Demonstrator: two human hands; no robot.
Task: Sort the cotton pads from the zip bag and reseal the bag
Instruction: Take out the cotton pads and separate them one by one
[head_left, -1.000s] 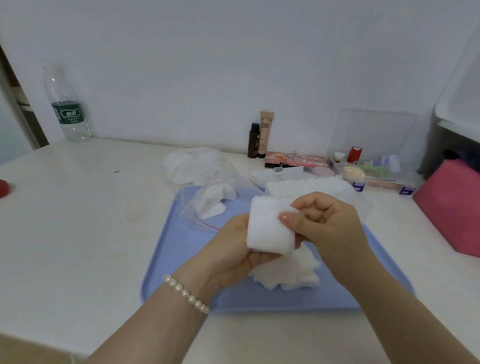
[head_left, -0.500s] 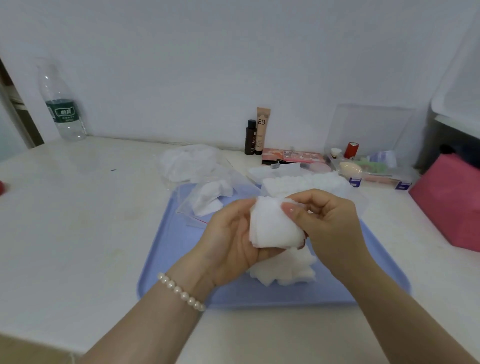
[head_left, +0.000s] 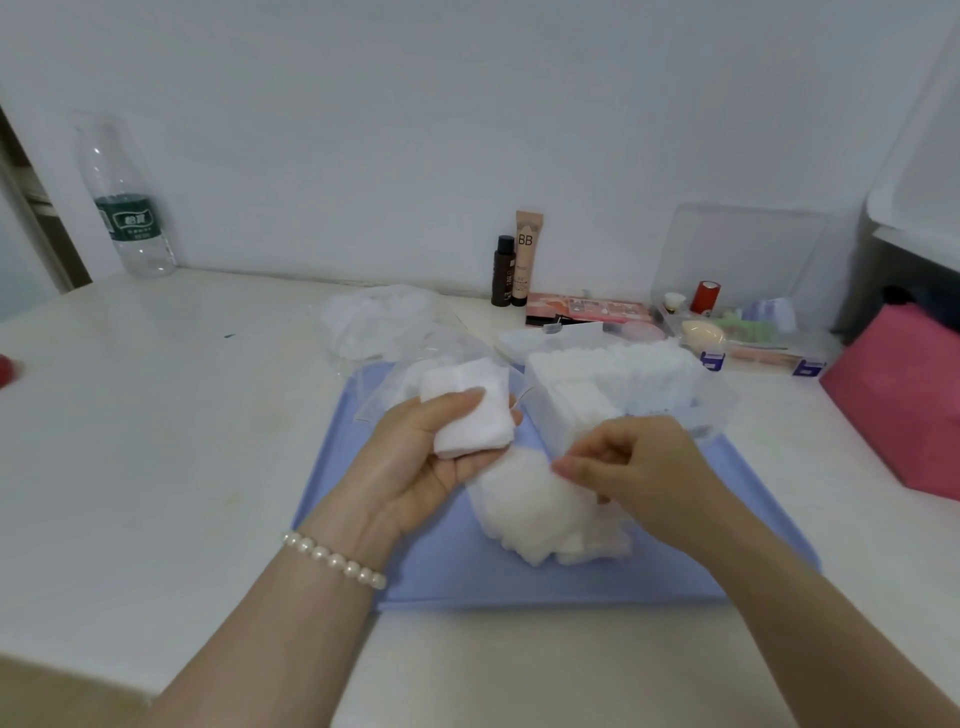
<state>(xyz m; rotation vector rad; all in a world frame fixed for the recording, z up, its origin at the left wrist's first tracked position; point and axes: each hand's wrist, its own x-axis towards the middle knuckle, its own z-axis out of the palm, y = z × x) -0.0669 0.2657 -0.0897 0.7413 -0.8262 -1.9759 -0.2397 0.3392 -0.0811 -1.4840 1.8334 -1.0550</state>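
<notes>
White wall backs a pale worktop on which a blue tray lies in front of the person. Over the tray's left part the left hand is turned palm up, its fingers and thumb curled round a small stack of square cotton pads, the thumb pressing on top. A pearl bracelet circles that wrist. Lower and to the right, the right hand reaches down onto a loose heap of cotton pads in the middle of the tray; its fingertips are drawn together in a pinch at the heap's upper edge, though motion blur hides just what they catch.

Behind the left hand a clear zip bag lies on the tray's far left corner, with some white pads showing inside; whether its mouth is sealed cannot be told. Another packed row of pads in clear wrap sits at the tray's far right.

Further back lie a crumpled clear plastic bag, a dark small bottle touching a beige BB tube, a flat pink palette and a clear box of cosmetics. A water bottle stands far left, a pink box far right.
</notes>
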